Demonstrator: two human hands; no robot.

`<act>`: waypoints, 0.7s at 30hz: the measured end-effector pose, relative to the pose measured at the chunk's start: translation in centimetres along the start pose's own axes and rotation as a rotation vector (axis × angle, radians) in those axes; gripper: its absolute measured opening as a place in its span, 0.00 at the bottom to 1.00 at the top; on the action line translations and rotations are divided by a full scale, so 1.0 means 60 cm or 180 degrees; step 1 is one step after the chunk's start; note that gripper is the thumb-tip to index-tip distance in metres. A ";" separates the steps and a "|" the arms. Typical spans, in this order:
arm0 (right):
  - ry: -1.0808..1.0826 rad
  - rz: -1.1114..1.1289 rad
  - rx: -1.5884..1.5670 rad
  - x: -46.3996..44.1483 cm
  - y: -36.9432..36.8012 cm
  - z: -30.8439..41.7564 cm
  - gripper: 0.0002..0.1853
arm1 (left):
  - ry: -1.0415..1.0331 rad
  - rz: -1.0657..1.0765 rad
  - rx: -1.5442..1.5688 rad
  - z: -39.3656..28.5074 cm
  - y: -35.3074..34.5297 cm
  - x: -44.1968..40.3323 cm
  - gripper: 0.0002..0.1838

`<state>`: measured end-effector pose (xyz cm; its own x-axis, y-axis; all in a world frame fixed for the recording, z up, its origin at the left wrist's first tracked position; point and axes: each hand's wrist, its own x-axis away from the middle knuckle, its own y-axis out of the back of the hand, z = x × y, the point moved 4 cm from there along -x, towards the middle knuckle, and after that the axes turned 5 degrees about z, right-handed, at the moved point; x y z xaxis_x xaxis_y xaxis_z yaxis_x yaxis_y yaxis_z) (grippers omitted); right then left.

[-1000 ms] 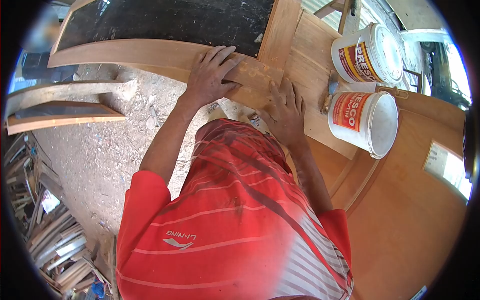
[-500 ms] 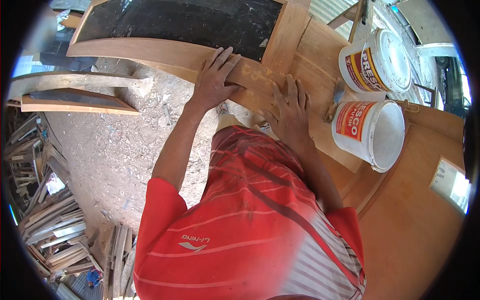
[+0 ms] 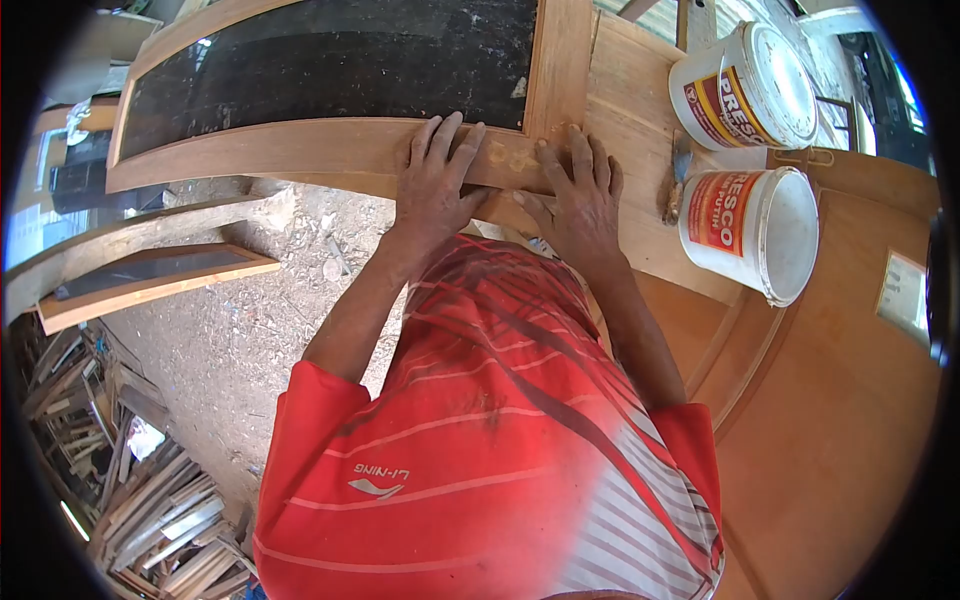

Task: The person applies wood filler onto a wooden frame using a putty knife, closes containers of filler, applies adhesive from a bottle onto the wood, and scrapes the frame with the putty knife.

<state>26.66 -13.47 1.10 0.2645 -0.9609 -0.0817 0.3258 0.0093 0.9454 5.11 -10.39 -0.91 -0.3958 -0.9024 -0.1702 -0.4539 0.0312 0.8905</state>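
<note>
A wooden frame (image 3: 300, 140) with a dark glass panel (image 3: 340, 70) lies across the bench in front of me. My left hand (image 3: 437, 185) rests on the frame's near rail, fingers stretched over the wood, thumb toward the right. Beside it, my right hand (image 3: 583, 200) lies at the frame's near right corner with its fingers spread. Yellowish patches mark the wood between the two hands. No tool shows in either hand; what lies under the palms is hidden.
To the right stand two white buckets, one lidded (image 3: 735, 95) and one open-topped (image 3: 750, 235). A putty knife (image 3: 676, 178) lies near them on the worktop (image 3: 630, 130). Another glazed frame (image 3: 160, 280) leans at left, above scattered shavings. Scrap wood (image 3: 170, 510) is piled lower left.
Both hands stay on the frame's near rail, with the right hand shifted slightly along it. My view has tilted, so the frame and buckets appear at a different angle.
</note>
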 end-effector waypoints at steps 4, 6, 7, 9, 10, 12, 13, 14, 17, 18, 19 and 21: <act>-0.0186 -0.0027 0.0144 -0.002 0.003 0.026 0.38 | -0.0061 0.0012 -0.0058 -0.001 0.007 -0.005 0.51; -0.0316 -0.0120 0.0080 0.001 -0.002 0.036 0.37 | -0.0113 0.0059 -0.0150 0.000 0.013 -0.006 0.50; -0.0411 -0.0165 0.0050 0.006 0.002 0.038 0.37 | -0.0149 0.0176 -0.0125 0.005 0.016 -0.008 0.50; -0.0602 -0.0251 0.0009 0.019 0.019 0.030 0.38 | -0.0223 0.0404 -0.0062 0.020 0.025 -0.014 0.50; -0.0750 -0.0311 0.0007 0.031 0.022 0.019 0.40 | -0.0304 0.0387 -0.0042 0.027 0.027 -0.018 0.49; -0.1029 -0.0398 -0.0008 0.060 0.021 0.005 0.42 | -0.0426 0.0369 0.0003 0.038 0.026 -0.016 0.49; -0.1039 -0.0336 0.0028 0.064 0.018 0.007 0.43 | -0.0452 0.0327 0.0007 0.038 0.026 -0.017 0.48; -0.1052 -0.0275 0.0055 0.067 0.015 0.012 0.45 | -0.0481 0.0291 0.0005 0.038 0.026 -0.018 0.48; -0.0996 -0.0045 0.0266 0.059 -0.002 0.027 0.47 | -0.0500 0.0238 0.0033 0.039 0.024 -0.016 0.48; -0.0949 0.0030 0.0355 0.055 -0.007 0.033 0.47 | -0.0494 0.0218 0.0037 0.039 0.023 -0.016 0.48; -0.0991 0.0054 0.0373 0.059 -0.011 0.037 0.47 | -0.0500 0.0229 0.0045 0.039 0.024 -0.014 0.48; -0.1037 0.0074 0.0417 0.063 -0.016 0.040 0.47 | -0.0505 0.0205 0.0044 0.038 0.026 -0.016 0.48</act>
<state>25.19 -17.77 0.62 -0.0400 -0.9989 0.0253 0.1981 0.0169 0.9800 2.96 -8.47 -0.29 -0.5451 -0.8191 -0.1784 -0.4341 0.0937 0.8960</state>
